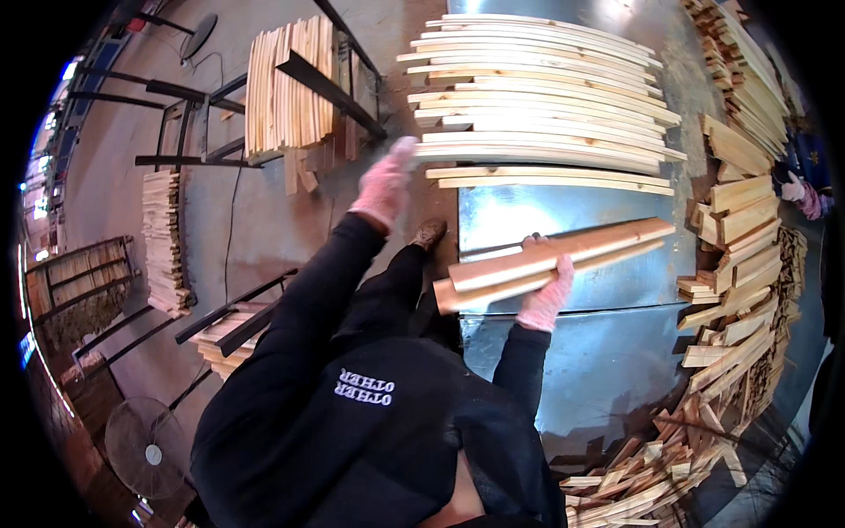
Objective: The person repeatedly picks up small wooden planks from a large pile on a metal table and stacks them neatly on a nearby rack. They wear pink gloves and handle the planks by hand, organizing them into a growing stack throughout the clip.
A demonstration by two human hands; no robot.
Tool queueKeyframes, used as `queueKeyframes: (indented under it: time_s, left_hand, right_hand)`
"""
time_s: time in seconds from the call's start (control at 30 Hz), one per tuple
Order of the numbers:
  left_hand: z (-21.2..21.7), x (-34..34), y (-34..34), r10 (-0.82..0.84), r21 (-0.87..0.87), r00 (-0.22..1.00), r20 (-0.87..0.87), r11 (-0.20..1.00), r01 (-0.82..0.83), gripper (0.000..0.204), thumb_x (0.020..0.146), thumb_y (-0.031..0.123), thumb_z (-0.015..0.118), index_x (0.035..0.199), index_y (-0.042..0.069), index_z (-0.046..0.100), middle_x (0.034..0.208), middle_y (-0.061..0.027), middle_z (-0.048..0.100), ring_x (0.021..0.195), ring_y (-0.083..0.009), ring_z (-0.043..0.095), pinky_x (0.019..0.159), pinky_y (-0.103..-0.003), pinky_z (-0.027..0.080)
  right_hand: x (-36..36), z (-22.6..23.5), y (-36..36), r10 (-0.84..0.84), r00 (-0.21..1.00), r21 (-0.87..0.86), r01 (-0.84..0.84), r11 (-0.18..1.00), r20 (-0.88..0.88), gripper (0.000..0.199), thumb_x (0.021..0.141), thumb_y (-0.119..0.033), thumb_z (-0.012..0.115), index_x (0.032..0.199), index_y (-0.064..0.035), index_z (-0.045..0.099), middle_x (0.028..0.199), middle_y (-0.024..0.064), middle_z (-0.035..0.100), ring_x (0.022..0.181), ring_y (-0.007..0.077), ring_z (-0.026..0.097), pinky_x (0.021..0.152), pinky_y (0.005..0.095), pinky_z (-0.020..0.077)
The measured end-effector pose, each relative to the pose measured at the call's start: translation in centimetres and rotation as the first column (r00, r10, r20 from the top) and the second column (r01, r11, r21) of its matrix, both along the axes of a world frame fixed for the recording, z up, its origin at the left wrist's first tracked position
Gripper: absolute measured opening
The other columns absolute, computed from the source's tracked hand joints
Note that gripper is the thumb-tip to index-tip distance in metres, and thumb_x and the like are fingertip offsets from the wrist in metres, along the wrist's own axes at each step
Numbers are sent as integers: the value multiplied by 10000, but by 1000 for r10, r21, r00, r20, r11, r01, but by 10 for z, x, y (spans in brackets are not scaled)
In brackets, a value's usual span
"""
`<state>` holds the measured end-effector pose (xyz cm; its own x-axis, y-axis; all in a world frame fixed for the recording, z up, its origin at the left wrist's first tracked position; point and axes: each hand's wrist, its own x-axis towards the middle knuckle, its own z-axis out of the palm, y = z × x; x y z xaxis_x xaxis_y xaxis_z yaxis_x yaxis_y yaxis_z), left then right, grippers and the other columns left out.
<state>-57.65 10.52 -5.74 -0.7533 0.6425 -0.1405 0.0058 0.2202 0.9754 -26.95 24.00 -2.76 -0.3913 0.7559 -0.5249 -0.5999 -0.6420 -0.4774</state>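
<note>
My right hand, in a pink work glove, is wrapped round two or three wooden boards. These boards slant up to the right above the metal table. Away to the left is my left hand, gloved the same way, with its fingers stretched out by the left ends of a row of wooden slats. Whether the fingertips touch the slat ends I cannot tell. Between that row and the held boards, a pair of slats lies apart on the table.
The shiny metal table has a seam across it. Loose short boards are heaped along its right side and lower right. At the left stand a stack of slats in a black metal frame, another stack and a fan. A co-worker's gloved hand shows far right.
</note>
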Motion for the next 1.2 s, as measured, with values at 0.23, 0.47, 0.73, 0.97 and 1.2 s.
queueKeyframes:
  time_s: [0.23,0.47,0.73,0.97,1.2]
  left_hand:
    - [224,-84,-120,496,242,784,374,764,-598,512,968,459,501,1034,-24,657,918,-118,713,713,-180,652,609,-260,563]
    - [377,-88,-226,-267,772,958,-104,585,247,722,839,481,482,1258,-104,531,1233,-268,562,1130,-457,554,1067,-592,402]
    - [294,-12,46,-93,53,864,-496,989,137,485,961,312,463,1243,-74,543,1139,-192,632,1040,-351,636,904,-490,518]
    - [246,128,188,-490,-462,580,-651,862,209,463,1000,196,486,1410,-10,421,1288,-187,590,1073,-319,663,924,-447,535]
    - [187,196,-24,-596,-405,796,-110,758,512,1112,752,422,795,1572,58,138,1456,-231,472,1293,-330,543,1063,-423,424]
  right_hand:
    - [-88,-10,69,-177,968,10,178,984,180,294,855,-218,699,1092,-61,627,1084,82,622,1063,246,578,972,407,481]
    - [-31,25,59,-8,987,256,50,965,-163,523,759,-305,699,1135,38,578,1055,189,622,982,316,627,945,446,524]
    - [65,140,-39,347,879,368,-457,810,328,932,696,-302,883,1446,-22,407,1248,152,596,1161,279,607,996,406,514]
    - [32,113,-96,260,793,391,-521,759,551,1162,706,37,813,1603,-104,89,1381,153,500,1143,243,584,929,328,524]
    - [-21,137,-42,124,954,419,-234,877,273,848,808,-11,760,1511,-62,289,1257,117,580,1055,219,617,902,367,542]
